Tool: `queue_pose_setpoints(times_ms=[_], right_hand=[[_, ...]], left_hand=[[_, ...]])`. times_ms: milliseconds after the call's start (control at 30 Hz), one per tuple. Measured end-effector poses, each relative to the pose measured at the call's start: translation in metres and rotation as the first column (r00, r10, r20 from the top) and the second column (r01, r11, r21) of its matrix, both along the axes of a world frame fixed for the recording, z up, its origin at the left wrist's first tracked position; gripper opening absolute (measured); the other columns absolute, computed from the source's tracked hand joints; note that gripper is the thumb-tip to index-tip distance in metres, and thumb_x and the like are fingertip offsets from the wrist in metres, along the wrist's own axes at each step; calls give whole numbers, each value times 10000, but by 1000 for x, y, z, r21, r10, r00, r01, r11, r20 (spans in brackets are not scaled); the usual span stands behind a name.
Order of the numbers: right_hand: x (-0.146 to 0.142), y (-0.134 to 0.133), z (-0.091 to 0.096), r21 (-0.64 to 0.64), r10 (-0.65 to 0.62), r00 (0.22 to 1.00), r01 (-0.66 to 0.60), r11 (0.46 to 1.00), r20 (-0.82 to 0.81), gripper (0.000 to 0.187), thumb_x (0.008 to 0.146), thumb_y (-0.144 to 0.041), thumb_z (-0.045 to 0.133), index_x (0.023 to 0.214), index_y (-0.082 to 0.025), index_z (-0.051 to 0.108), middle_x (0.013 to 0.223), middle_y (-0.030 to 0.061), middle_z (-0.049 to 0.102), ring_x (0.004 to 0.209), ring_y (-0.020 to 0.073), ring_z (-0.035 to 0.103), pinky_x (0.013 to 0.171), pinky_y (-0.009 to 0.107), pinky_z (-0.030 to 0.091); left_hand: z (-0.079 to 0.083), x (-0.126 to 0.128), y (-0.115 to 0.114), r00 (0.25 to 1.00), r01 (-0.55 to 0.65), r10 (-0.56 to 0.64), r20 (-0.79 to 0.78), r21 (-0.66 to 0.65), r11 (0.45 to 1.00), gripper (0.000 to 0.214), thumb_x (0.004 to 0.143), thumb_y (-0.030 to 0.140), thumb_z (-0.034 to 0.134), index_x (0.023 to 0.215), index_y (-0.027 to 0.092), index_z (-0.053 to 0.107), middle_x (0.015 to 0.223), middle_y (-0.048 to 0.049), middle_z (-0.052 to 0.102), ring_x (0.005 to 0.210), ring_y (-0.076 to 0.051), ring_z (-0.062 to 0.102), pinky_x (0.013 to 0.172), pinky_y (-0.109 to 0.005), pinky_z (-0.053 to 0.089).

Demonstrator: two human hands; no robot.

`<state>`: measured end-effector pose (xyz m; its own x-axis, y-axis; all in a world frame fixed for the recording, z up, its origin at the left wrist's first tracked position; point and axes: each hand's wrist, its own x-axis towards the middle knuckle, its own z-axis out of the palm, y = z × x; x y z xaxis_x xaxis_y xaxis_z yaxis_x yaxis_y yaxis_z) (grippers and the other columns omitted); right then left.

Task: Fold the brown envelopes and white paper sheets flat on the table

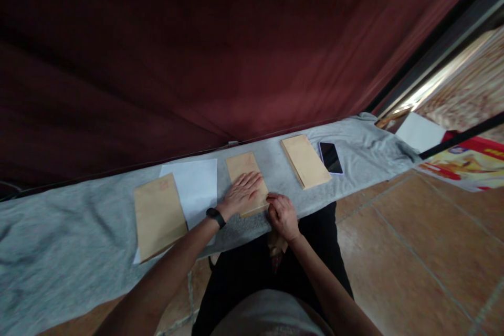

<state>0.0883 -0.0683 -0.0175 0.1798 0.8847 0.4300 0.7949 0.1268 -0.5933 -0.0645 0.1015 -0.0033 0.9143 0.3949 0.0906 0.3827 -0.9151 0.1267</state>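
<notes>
A brown paper envelope (239, 164) lies on the grey cloth in front of me. My left hand (244, 189) rests flat on it, fingers stretched out, with a dark band round the wrist. At the envelope's near right corner, my right hand (281, 212) has its fingers curled and pinched on the edge; the fingertips are partly hidden. To the left, more brown envelopes (159, 218) lie partly over white paper (199, 184). A neat stack of brown envelopes (305, 163) sits to the right.
A phone (331, 158) with a dark screen lies right of the stack. The grey cloth (79, 231) covers a long narrow surface against a dark red curtain (236, 63). Tiled floor (394, 252) and a colourful printed sheet (472, 163) show at the right.
</notes>
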Motion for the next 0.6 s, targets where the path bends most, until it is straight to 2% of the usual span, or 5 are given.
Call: queue_pose_setpoints(times_ms=[233, 367, 467, 600], right_hand=[[0, -1, 1, -7, 13, 1000, -13, 1000, 10, 284, 955, -138, 462, 1152, -200, 657, 1215, 95, 700, 1164, 239, 617, 1049, 443, 463], [1, -1, 0, -12, 21, 1000, -21, 1000, 7, 293, 960, -147, 457, 1165, -203, 657, 1224, 96, 698, 1171, 239, 616, 1050, 451, 470], [3, -2, -2, -12, 32, 999, -32, 999, 9, 297, 962, -152, 454, 1172, -205, 658, 1226, 98, 699, 1179, 240, 617, 1057, 457, 473], [5, -3, -2, 4, 48, 999, -48, 999, 13, 291, 967, -157, 462, 1178, -207, 655, 1246, 100, 695, 1193, 241, 618, 1060, 459, 477]], left_hand=[[2, -14, -39, 996, 60, -60, 62, -11, 998, 562, 1069, 393, 298, 1587, 177, 304, 1626, -68, 384, 1531, -166, 277, 1271, -390, 165], [8, -23, -64, 994, 73, -71, 87, -11, 997, 610, 1051, 438, 378, 1585, 154, 300, 1638, -106, 350, 1539, -205, 265, 1267, -424, 194], [9, -28, -79, 991, 28, -26, 130, -17, 999, 604, 1032, 401, 442, 1562, 126, 346, 1616, -134, 383, 1521, -236, 312, 1255, -450, 249], [2, -35, -91, 968, -77, 85, 238, -43, 996, 446, 1034, 285, 440, 1448, 140, 521, 1492, -125, 557, 1419, -225, 485, 1190, -420, 398]])
